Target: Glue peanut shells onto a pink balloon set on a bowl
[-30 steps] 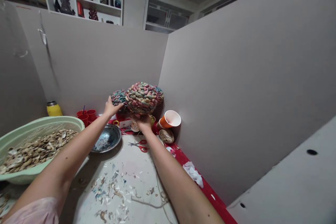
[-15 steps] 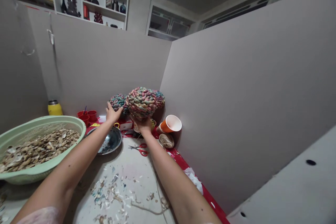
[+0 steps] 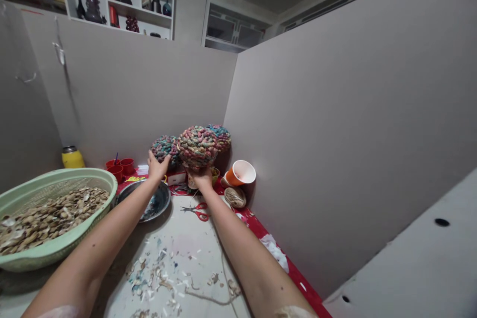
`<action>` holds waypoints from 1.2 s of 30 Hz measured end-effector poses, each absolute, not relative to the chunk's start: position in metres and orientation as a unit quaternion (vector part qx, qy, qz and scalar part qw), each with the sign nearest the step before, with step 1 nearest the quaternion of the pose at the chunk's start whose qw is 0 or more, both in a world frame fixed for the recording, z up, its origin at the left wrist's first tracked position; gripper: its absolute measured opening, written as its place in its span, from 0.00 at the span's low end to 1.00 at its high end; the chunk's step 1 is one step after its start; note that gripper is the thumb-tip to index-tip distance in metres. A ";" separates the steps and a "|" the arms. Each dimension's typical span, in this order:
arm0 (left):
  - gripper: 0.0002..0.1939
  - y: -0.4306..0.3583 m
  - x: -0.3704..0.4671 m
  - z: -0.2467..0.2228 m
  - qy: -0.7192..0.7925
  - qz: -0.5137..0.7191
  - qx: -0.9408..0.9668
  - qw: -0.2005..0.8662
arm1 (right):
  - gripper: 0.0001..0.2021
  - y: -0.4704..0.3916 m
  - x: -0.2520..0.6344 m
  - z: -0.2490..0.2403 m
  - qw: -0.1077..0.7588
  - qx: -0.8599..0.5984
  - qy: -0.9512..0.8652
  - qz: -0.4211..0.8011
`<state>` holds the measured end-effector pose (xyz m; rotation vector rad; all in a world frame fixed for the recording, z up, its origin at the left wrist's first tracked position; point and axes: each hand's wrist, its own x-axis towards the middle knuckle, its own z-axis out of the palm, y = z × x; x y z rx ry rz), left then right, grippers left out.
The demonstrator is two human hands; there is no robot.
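My right hand [image 3: 201, 178] is closed under the middle multicoloured ball [image 3: 197, 146], whose knobbly surface looks like painted nut shells in pink, green and cream. What its fingers grip beneath the ball is partly hidden. At the left, my left hand [image 3: 158, 165] has thumb and fingers spread against the lower front of a bluer ball [image 3: 164, 146] of the same kind. A third such ball [image 3: 220, 136] shows behind the middle one, by the corner. Red-handled scissors [image 3: 197, 211] lie on the table just in front of my right wrist.
A green basket [image 3: 108, 198] of shells stands left, with a dark metal bowl [image 3: 164, 203] beside my left forearm. Behind are red cups [image 3: 127, 165] and a yellow jar [image 3: 73, 158]. An orange cup [image 3: 234, 177] and twine roll [image 3: 235, 198] sit right. Grey partitions [image 3: 316, 109] enclose the table.
The whole view has shifted slightly. The middle ball now sits a little lower against the third ball, showing more of it. Both hands keep nearly the same pose.
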<state>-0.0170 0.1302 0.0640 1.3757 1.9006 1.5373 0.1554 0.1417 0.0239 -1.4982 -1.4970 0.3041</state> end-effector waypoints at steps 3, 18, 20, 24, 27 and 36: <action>0.49 0.131 -0.018 0.065 0.666 0.542 0.483 0.172 | 0.22 0.145 0.156 0.022 0.492 -0.615 -0.602 0.131; 0.48 0.124 -0.019 0.070 0.669 0.538 0.483 0.173 | 0.27 0.132 0.150 0.013 0.556 -0.582 -0.582 0.115; 0.47 0.125 -0.019 0.070 0.664 0.541 0.487 0.170 | 0.26 0.130 0.150 0.013 0.550 -0.587 -0.583 0.115; 0.46 0.124 -0.020 0.071 0.660 0.542 0.491 0.169 | 0.25 0.125 0.151 0.014 0.536 -0.599 -0.586 0.107; 0.47 0.123 -0.020 0.072 0.661 0.540 0.492 0.170 | 0.26 0.122 0.151 0.016 0.521 -0.609 -0.588 0.104; 0.47 0.121 -0.021 0.071 0.666 0.533 0.495 0.166 | 0.27 0.118 0.149 0.016 0.493 -0.630 -0.592 0.095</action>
